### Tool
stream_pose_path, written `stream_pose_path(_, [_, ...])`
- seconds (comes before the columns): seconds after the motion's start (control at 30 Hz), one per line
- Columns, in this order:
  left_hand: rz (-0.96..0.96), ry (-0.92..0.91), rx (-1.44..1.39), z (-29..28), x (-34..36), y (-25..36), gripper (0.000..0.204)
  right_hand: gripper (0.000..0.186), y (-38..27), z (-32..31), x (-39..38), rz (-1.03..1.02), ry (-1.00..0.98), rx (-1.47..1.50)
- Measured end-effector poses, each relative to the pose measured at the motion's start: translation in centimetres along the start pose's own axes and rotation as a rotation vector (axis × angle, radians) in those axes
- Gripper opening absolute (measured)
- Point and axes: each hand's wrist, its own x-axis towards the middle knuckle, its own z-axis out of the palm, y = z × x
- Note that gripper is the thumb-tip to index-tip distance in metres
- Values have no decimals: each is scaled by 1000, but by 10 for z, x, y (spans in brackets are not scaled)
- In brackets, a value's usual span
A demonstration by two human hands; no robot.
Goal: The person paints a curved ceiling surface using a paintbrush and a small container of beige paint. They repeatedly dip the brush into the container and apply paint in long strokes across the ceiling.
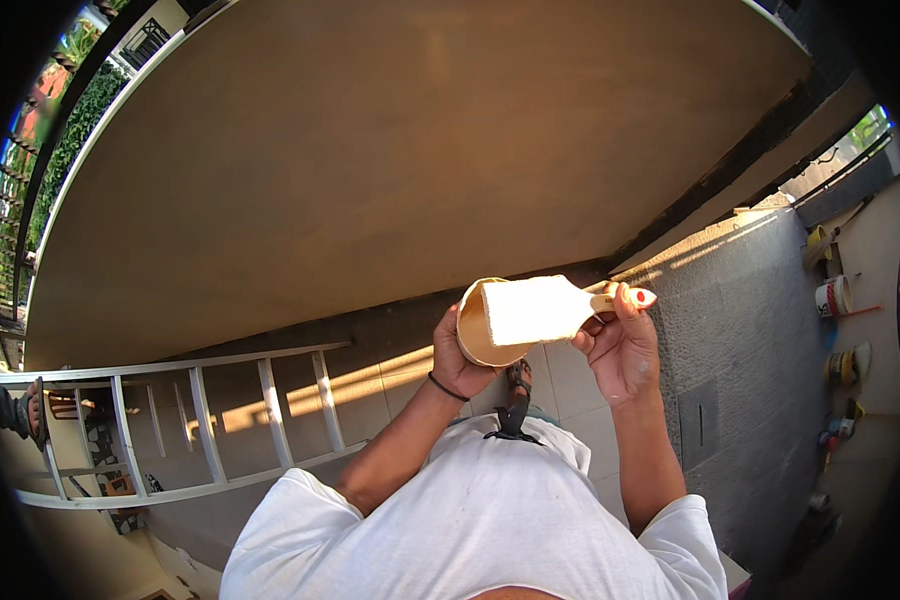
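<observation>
My left hand (454, 352) is wrapped round the side of a small round tub (469, 328) with a pale yellowish inside, held in front of my body. Over the tub's opening lies a wide paintbrush (538, 311), its broad flat head bright white in the sunlight. My right hand (625, 352) pinches the brush's narrow, red-tipped handle between thumb and fingers, to the right of the tub. The brush head hides much of the tub's inside, so I cannot tell how full it is, or whether the bristles touch the rim.
A large brown wall (400, 160) rises ahead. On the left lies an aluminium ladder (202, 425), with another person's sandalled foot (36, 412) at its far end. Several buckets, including a white one (832, 297), stand along the right side, beyond grey rough paving (735, 350).
</observation>
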Motion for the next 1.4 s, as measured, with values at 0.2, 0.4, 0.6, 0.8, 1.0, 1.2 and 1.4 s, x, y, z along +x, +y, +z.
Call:
stream_pose_path(0.2, [6, -6, 20, 21, 24, -6, 58, 17, 1, -5, 18, 80, -45, 301])
stream_pose_path(0.4, [-124, -287, -83, 16, 42, 1, 56, 16, -38, -1, 79, -102, -112, 472])
stream_pose_path(0.6, [-7, -205, -57, 9, 17, -2, 64, 23, -74, 30, 175, -1002, -142, -161])
stream_pose_path(0.8, [87, -144, -66, 5, -12, -13, 62, 22, -88, 16, 224, -1498, 17, -735])
stream_pose_path(1.0, [189, -93, -119, 0, -36, -29, 56, 22, -135, -26, 223, -1787, 498, -997])
stream_pose_path(1.2, [255, -45, -151, 0, -35, -42, 51, 29, -33, 47, 220, -1674, -99, -988])
stream_pose_path(1.4, [251, -57, -154, 3, -30, -47, 48, 29, -20, 57, 210, -1633, -454, -1017])
